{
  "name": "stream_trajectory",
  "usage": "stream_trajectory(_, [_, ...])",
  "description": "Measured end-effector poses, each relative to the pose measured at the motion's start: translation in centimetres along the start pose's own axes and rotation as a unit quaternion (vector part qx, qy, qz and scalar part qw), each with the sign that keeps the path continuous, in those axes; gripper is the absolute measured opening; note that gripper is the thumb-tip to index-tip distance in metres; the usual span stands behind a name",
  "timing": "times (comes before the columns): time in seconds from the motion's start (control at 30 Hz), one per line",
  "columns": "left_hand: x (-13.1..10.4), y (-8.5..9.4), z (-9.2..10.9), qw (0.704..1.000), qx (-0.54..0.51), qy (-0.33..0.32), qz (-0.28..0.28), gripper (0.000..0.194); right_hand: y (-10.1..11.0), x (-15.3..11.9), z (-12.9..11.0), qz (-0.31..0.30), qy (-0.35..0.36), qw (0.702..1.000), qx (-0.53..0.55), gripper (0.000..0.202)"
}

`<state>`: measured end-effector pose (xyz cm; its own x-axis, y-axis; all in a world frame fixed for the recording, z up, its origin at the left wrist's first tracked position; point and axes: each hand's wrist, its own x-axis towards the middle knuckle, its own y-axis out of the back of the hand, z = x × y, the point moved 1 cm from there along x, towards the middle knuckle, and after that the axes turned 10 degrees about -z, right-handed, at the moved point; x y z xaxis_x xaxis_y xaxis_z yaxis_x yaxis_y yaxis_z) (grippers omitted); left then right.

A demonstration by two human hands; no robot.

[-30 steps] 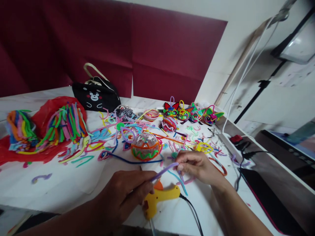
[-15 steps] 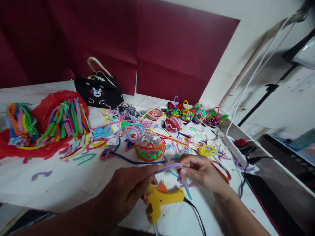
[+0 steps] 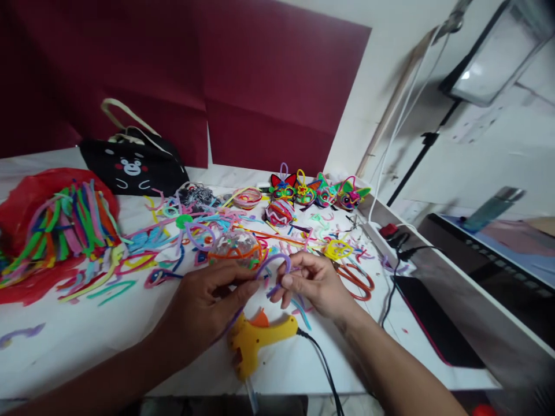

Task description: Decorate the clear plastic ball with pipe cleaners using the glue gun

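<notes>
A glue gun (image 3: 255, 340) lies before the held pipe cleaner (image 3: 280, 256), a dome (image 3: 236, 245) behind.

A purple pipe cleaner (image 3: 276, 256) arches upward between left fingers (image 3: 229, 273) and right fingers (image 3: 299, 283).

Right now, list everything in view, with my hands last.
Table: one, white, below
Held pipe cleaner: one, purple, front centre
Glue gun: one, yellow, front
Clear ball: one, orange-trimmed, centre
Striped ball: one, multicoloured, beyond it
Eared ornaments: four, multicoloured, back
Loose pipe cleaners: uncountable, mixed, across table
Pipe-cleaner bundle: one, multicoloured, left
Plastic sheet: apparently one, red, around bundle
Bag: one, black, back left
Scissors: one, orange-handled, right of centre
Power strip: one, white, right
Flat slab: one, black, right
Lamp: one, black-framed, upper right
Bottle: one, teal, far right
Backing sheets: at least two, maroon, behind
Left hand: one, bare, pinching pipe cleaner
Right hand: one, bare, likewise
</notes>
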<state>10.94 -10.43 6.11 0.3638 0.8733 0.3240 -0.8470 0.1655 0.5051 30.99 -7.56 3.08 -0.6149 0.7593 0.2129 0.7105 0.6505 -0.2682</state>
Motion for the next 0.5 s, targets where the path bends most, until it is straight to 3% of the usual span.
stream_trajectory(0.2, [1.0,-1.1,-0.1,0.99,-0.116,0.079,-0.008,0.022,-0.4,0.0,-0.4,0.005,0.02,1.0,0.007,0.035])
stream_trajectory(0.5, [1.8,-1.9,0.4,0.972,-0.204,0.114,-0.006,0.028,-0.2,-0.1,-0.4,0.008,0.0,1.0,0.004,0.036])
